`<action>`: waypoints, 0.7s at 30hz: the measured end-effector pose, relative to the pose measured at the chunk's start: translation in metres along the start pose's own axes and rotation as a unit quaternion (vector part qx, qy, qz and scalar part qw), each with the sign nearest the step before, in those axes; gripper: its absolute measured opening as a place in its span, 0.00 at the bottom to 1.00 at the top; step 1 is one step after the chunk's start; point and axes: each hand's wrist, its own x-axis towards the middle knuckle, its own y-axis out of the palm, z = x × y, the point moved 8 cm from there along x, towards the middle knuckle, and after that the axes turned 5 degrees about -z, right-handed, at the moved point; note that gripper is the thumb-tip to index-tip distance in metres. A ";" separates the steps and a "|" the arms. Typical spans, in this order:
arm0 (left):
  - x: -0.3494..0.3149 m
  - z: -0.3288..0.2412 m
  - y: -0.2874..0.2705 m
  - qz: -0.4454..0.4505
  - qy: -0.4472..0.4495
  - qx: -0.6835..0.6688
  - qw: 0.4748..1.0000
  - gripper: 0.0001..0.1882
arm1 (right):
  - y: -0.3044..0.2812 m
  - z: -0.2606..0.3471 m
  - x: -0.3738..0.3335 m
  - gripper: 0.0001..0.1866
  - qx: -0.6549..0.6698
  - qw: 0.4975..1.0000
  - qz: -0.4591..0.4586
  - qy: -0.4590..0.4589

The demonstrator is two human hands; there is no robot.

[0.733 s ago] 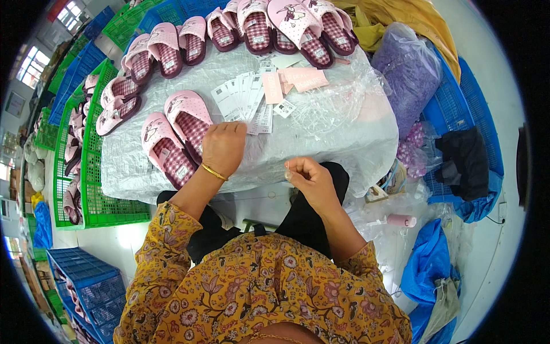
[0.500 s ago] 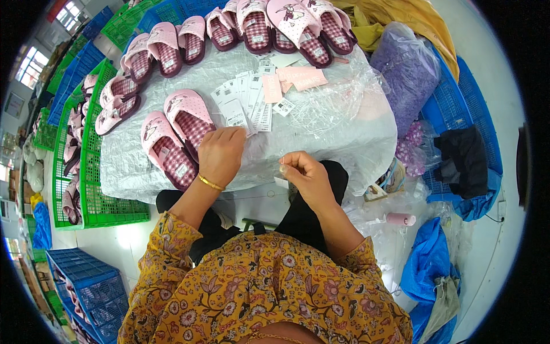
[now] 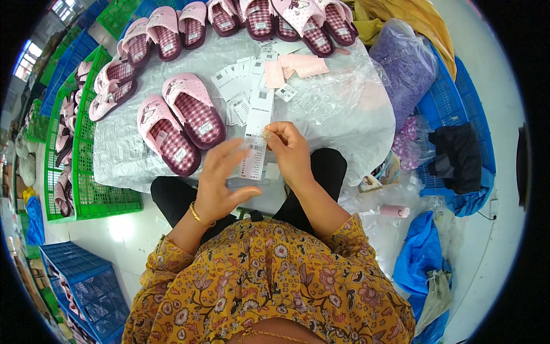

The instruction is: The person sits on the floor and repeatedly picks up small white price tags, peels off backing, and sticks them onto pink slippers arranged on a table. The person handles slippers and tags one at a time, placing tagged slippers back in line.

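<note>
A long white printed paper tag (image 3: 257,146) hangs over the near edge of the table. My right hand (image 3: 291,153) pinches its right side between thumb and fingertips. My left hand (image 3: 220,179) is open beside the tag's lower end, thumb and fingers apart and slightly blurred; whether the fingers touch the paper I cannot tell. Left of the tag lie two pink slippers with checked insoles, the left slipper (image 3: 167,137) and the right slipper (image 3: 193,112). More white tags (image 3: 238,86) are fanned out beyond my hands, next to pink paper pieces (image 3: 301,65).
Several more pink slippers (image 3: 259,20) line the table's far edge. Plastic sheeting (image 3: 349,114) covers the table. A green crate (image 3: 109,189) of slippers stands at left, a blue crate (image 3: 86,281) below it. At right are a purple-filled bag (image 3: 404,69) and a blue basket (image 3: 478,126).
The long tag now hangs in my right hand, which has moved up and left. My left hand has drawn back from the table toward me and opened.
</note>
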 end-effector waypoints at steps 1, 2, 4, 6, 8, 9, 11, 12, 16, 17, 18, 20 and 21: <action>-0.002 0.010 -0.008 -0.029 -0.070 -0.086 0.993 0.33 | 0.001 0.006 -0.006 0.08 -0.018 1.000 0.001 -0.018; -0.008 0.027 -0.005 -0.038 -0.158 -0.174 0.971 0.30 | 0.002 0.012 -0.012 0.07 -0.036 0.999 0.002 -0.036; -0.015 0.049 0.013 -0.035 -0.289 -0.266 0.919 0.19 | 0.007 0.017 -0.022 0.07 -0.047 0.997 0.025 -0.053; -0.025 0.056 0.030 -0.011 -0.365 -0.361 0.858 0.14 | 0.012 0.019 -0.030 0.06 -0.057 0.995 0.044 -0.072; -0.028 0.057 0.038 -0.029 -0.401 -0.418 0.815 0.08 | 0.014 0.020 -0.037 0.05 -0.066 0.992 0.053 -0.093; -0.029 0.059 0.038 -0.023 -0.405 -0.419 0.813 0.08 | 0.013 0.027 -0.039 0.05 -0.108 0.984 0.043 -0.132; -0.030 0.062 0.039 -0.012 -0.413 -0.421 0.808 0.08 | 0.012 0.044 -0.044 0.07 -0.192 0.959 0.022 -0.208; -0.029 0.062 0.039 -0.014 -0.416 -0.425 0.804 0.07 | 0.011 0.057 -0.048 0.08 -0.241 0.930 0.008 -0.276; -0.026 0.058 0.037 0.029 -0.397 -0.383 0.834 0.05 | 0.021 0.082 -0.064 0.10 -0.353 0.821 -0.008 -0.448; -0.025 0.057 0.037 0.037 -0.379 -0.372 0.846 0.04 | 0.023 0.084 -0.067 0.11 -0.365 0.804 -0.002 -0.469; -0.024 0.056 0.037 0.045 -0.362 -0.361 0.858 0.04 | 0.025 0.086 -0.067 0.10 -0.366 0.800 0.009 -0.474; -0.020 0.050 0.035 0.050 -0.351 -0.369 0.859 0.04 | 0.026 0.090 -0.068 0.09 -0.371 0.792 0.031 -0.484; -0.018 0.047 0.034 0.053 -0.345 -0.373 0.860 0.04 | 0.024 0.084 -0.065 0.08 -0.349 0.817 0.050 -0.455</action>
